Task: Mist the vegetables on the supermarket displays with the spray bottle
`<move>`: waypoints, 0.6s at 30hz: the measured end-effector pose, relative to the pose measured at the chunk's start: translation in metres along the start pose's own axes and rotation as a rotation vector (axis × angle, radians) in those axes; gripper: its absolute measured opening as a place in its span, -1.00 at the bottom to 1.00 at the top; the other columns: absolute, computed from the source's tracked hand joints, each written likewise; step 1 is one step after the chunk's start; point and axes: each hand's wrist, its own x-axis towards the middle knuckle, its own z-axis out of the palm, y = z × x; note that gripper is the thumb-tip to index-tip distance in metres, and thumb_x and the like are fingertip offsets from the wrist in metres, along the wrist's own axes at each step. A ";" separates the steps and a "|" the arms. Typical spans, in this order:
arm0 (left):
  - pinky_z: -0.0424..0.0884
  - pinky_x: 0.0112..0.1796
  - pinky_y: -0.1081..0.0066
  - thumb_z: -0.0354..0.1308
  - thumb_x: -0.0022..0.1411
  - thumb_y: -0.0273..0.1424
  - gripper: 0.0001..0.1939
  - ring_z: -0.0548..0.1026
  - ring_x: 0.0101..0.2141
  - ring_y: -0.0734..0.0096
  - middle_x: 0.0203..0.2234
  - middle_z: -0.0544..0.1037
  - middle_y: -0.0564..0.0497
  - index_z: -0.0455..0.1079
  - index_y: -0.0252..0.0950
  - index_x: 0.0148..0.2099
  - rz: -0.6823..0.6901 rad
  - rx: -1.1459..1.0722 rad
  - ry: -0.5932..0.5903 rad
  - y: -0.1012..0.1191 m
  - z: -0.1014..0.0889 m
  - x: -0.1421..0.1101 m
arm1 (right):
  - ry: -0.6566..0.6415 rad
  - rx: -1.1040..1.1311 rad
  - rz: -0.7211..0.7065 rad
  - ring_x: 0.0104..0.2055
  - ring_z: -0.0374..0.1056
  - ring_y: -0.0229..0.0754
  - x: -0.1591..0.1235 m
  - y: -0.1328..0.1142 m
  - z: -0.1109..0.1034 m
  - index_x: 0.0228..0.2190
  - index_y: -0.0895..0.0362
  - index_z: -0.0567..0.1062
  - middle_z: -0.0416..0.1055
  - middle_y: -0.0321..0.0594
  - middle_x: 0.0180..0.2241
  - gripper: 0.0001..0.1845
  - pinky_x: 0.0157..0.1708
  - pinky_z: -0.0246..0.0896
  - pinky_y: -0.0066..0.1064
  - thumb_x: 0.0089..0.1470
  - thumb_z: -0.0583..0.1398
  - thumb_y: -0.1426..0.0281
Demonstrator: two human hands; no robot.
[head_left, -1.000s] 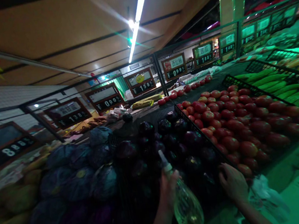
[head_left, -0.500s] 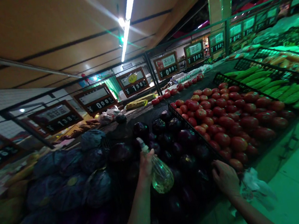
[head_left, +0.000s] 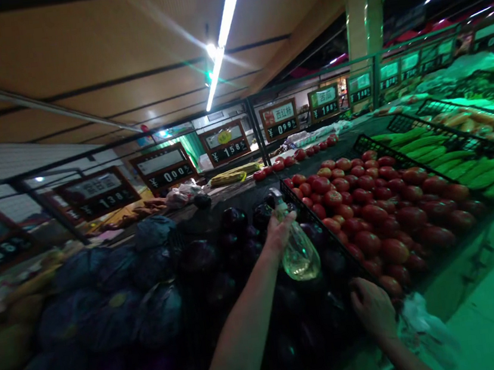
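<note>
My left hand [head_left: 280,233] is closed around the neck of a clear spray bottle [head_left: 301,256] with a pale nozzle. Some clear liquid sits in the bottom of the bottle, which tilts over a heap of dark eggplants [head_left: 289,348]. Lower right, my right hand [head_left: 372,307] has its fingers curled down by the front corner of the tomato crate [head_left: 345,251]. What those fingers grip, if anything, is hidden. Beside the right wrist is a crumpled clear plastic bag [head_left: 423,322]. Red tomatoes [head_left: 374,214] fill the crate just beyond this hand.
Wrapped purple cabbages [head_left: 118,309] are piled on the left. Green bitter melons [head_left: 455,159] lie in a crate at the right. Price signs [head_left: 281,119] hang from a rail behind the stand. Corn [head_left: 234,174] and a row of tomatoes line the back ledge.
My left hand has moved right and slightly away with the spray bottle, towards the tomato crate. My right hand stays by the crate corner, slightly lower in view.
</note>
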 end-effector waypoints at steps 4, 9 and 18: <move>0.29 -0.50 0.47 0.32 -0.09 -0.07 -0.52 0.36 -0.61 0.52 -0.61 0.41 0.14 0.24 -0.27 -0.30 0.045 0.019 0.300 0.036 -0.091 -0.012 | -0.011 -0.003 -0.002 -0.16 0.42 -0.02 0.000 0.000 0.000 -0.23 0.13 0.46 0.51 -0.11 -0.22 -0.74 -0.10 0.22 -0.21 0.12 0.03 0.33; 0.30 -0.49 0.52 0.37 -0.22 -0.05 -0.46 0.39 -0.60 0.52 -0.65 0.43 0.17 0.25 -0.28 -0.33 0.054 0.045 0.663 0.045 -0.188 -0.100 | -0.035 -0.015 -0.012 -0.15 0.41 -0.02 0.002 0.000 -0.003 -0.24 0.12 0.45 0.51 -0.11 -0.21 -0.75 -0.09 0.20 -0.21 0.12 0.03 0.34; 0.42 -0.30 0.36 0.35 -0.08 0.01 -0.29 0.51 -0.39 0.30 -0.49 0.52 0.08 0.24 -0.22 0.03 -0.289 0.164 0.618 -0.059 -0.162 -0.277 | -0.102 -0.031 0.033 -0.21 0.40 -0.03 0.010 -0.012 -0.019 -0.27 0.15 0.49 0.51 -0.09 -0.26 -0.71 -0.16 0.20 -0.22 0.10 0.01 0.34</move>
